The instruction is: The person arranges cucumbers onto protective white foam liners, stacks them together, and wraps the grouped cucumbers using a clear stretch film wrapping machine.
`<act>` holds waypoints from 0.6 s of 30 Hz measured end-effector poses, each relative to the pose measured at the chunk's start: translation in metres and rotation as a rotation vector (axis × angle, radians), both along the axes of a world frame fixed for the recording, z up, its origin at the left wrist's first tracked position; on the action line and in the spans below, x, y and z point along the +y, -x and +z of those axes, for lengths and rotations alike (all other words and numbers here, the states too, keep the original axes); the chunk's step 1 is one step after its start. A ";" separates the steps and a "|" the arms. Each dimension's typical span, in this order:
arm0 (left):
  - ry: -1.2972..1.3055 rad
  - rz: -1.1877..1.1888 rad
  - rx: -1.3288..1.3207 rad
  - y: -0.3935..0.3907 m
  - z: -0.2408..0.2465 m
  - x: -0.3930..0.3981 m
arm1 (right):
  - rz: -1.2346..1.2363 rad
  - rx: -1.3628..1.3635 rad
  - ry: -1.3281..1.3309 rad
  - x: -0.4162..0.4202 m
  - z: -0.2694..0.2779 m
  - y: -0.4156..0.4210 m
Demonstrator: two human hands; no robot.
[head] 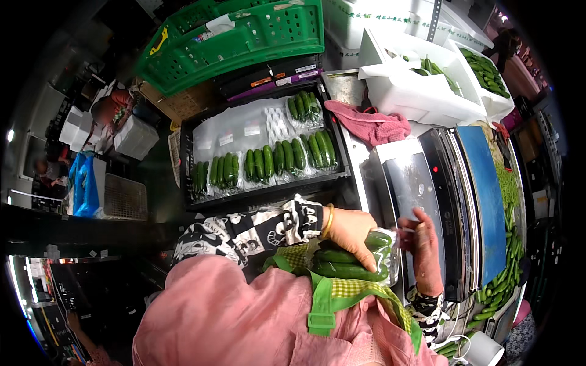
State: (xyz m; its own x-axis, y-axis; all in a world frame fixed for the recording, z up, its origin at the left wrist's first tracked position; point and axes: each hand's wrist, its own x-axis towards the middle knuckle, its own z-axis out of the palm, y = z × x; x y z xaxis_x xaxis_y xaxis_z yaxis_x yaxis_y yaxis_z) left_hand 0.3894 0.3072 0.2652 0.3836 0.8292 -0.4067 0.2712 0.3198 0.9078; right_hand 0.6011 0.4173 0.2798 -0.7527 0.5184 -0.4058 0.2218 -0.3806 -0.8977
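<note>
A plastic-wrapped pack of green cucumbers [352,266] is held close against the front of my checked apron [355,288]. My left hand [352,233], with a gold bangle at the wrist, grips the pack from above. At the pack's right end, clear film [393,258] is bunched and shiny. My right hand [423,251] is slightly blurred beside that end, fingers apart; whether a fingertip touches the film is unclear. Behind it stands a wrapping machine [412,183] with a metal top and a red light. Wrapped cucumber packs [288,155] lie in a black crate [265,187] ahead.
A green plastic crate [238,45] is stacked beyond the black one. White foam boxes [425,91] hold cucumbers at the upper right. A pink cloth [371,121] lies near them. Loose cucumbers [503,270] line the right side. Another person [116,110] is at the far left.
</note>
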 end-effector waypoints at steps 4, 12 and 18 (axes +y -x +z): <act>-0.084 0.069 -0.081 0.041 -0.023 -0.020 | 0.345 0.012 -0.570 -0.039 -0.022 0.044; -0.195 0.990 -0.503 0.160 -0.042 -0.111 | 0.179 0.145 0.194 -0.062 -0.047 0.171; -0.513 1.363 -0.218 0.266 -0.080 -0.157 | 0.316 0.260 0.097 -0.131 -0.082 0.367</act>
State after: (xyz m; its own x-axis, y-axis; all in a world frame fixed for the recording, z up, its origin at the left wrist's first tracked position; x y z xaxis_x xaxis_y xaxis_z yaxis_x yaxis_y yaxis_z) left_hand 0.1237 0.1500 0.1851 -0.7811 0.6244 -0.0013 -0.1232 -0.1520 0.9807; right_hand 0.2340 0.2861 0.1976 -0.9525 0.2140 -0.2168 0.1121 -0.4153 -0.9028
